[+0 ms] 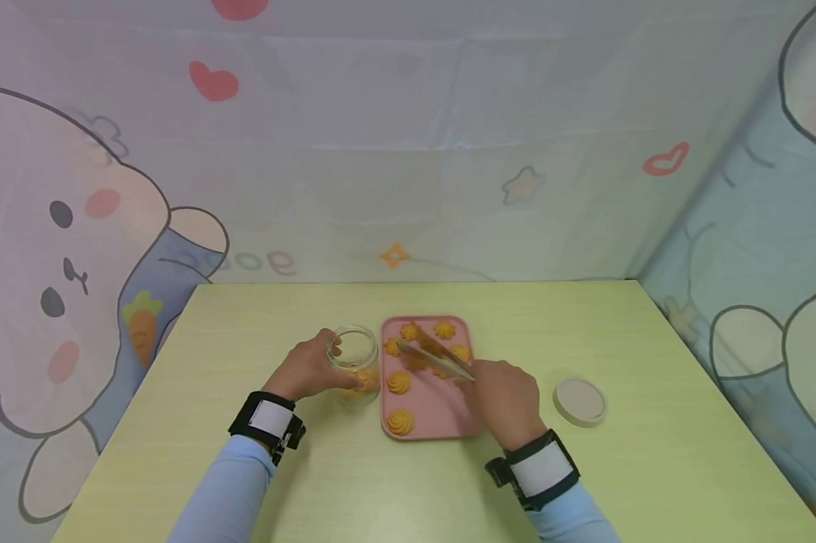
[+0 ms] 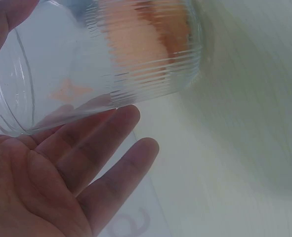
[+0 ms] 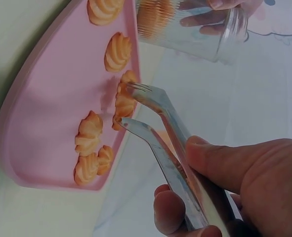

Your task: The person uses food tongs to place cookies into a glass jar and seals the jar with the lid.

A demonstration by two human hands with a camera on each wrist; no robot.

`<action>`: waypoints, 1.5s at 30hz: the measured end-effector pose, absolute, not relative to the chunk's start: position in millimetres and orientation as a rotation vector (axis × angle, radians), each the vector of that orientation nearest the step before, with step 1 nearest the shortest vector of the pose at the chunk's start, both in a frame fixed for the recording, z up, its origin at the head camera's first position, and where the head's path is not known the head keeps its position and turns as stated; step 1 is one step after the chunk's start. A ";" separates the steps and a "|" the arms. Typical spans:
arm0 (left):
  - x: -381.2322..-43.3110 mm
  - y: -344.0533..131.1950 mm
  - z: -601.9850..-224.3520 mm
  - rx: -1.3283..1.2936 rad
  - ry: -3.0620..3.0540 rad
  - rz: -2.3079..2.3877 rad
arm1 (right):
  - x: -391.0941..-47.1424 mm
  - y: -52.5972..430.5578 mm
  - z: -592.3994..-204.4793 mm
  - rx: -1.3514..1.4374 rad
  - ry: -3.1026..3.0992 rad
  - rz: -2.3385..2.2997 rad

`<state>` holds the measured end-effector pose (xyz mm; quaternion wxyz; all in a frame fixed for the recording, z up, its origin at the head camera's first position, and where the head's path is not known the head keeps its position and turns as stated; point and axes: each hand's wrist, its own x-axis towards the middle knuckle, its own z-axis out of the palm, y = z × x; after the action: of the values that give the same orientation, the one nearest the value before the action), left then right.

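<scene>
My left hand (image 1: pixel 313 367) holds a clear glass jar (image 1: pixel 355 357) upright at its left side, thumb and fingers spread round it. Ribbed lower walls show in the left wrist view, with golden piped cookies (image 2: pixel 146 37) inside the jar. In my right hand (image 1: pixel 506 396) is a pair of metal tongs (image 3: pixel 173 128), pinched between thumb and fingers. The tongs' tips are parted at a swirled cookie (image 3: pixel 124 98) by the edge of the pink tray (image 1: pixel 435 415). Several more cookies (image 1: pixel 400 421) lie on that tray, just right of the jar.
A round, pale lid (image 1: pixel 580 401) lies on the light yellow-green table (image 1: pixel 666 483), right of my right hand. Behind the table's far edge hangs a printed cloth backdrop (image 1: pixel 394 188), which continues along both sides.
</scene>
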<state>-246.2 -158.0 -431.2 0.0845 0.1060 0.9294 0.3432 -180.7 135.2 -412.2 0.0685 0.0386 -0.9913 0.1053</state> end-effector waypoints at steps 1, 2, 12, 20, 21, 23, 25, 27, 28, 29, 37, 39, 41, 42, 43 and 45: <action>-246.3 -158.1 -431.3 0.315 2.772 1.025 | -180.4 135.5 -411.7 0.121 -2.976 0.317; -246.4 -158.3 -431.4 0.315 2.773 1.026 | -180.0 135.6 -410.8 0.126 -2.968 0.315; -247.8 -159.8 -434.0 0.335 2.782 1.020 | -175.2 135.4 -398.0 0.133 -2.919 0.343; -248.1 -159.0 -434.3 0.333 2.785 1.015 | -170.6 134.9 -387.8 0.161 -2.879 0.356; -248.0 -158.9 -434.0 0.331 2.784 1.015 | -170.1 134.7 -386.3 0.166 -2.870 0.352; -247.9 -158.8 -433.6 0.326 2.785 1.009 | -169.1 134.2 -383.7 0.178 -2.850 0.347; -247.5 -158.5 -433.0 0.320 2.788 1.002 | -167.3 133.3 -380.3 0.191 -2.827 0.346; -247.1 -158.1 -432.2 0.315 2.792 0.995 | -165.4 132.0 -376.5 0.205 -2.806 0.347; -246.9 -158.0 -431.8 0.313 2.793 0.993 | -164.3 131.2 -374.6 0.209 -2.799 0.349; -246.5 -157.8 -431.4 0.313 2.793 0.993 | -163.1 130.2 -372.6 0.212 -2.793 0.354; -246.4 -157.1 -430.4 0.300 2.796 0.998 | -153.5 121.5 -356.3 0.234 -2.727 0.376; -246.5 -157.0 -430.5 0.300 2.797 0.997 | -151.5 119.3 -352.4 0.240 -2.726 0.381; -246.7 -157.0 -430.9 0.302 2.796 0.998 | -149.8 117.0 -349.2 0.244 -2.727 0.387; -246.7 -157.0 -430.9 0.304 2.795 0.999 | -149.0 115.7 -347.8 0.247 -2.729 0.390; -246.7 -157.0 -431.0 0.304 2.794 1.000 | -148.3 114.3 -346.7 0.251 -2.732 0.390; -246.9 -157.1 -431.1 0.301 2.791 1.004 | -147.1 111.7 -345.1 0.256 -2.735 0.389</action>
<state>-246.9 -157.1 -431.1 0.0803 0.1008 0.9331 0.3356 -147.1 111.7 -345.1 0.1825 0.0908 -0.9693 0.1377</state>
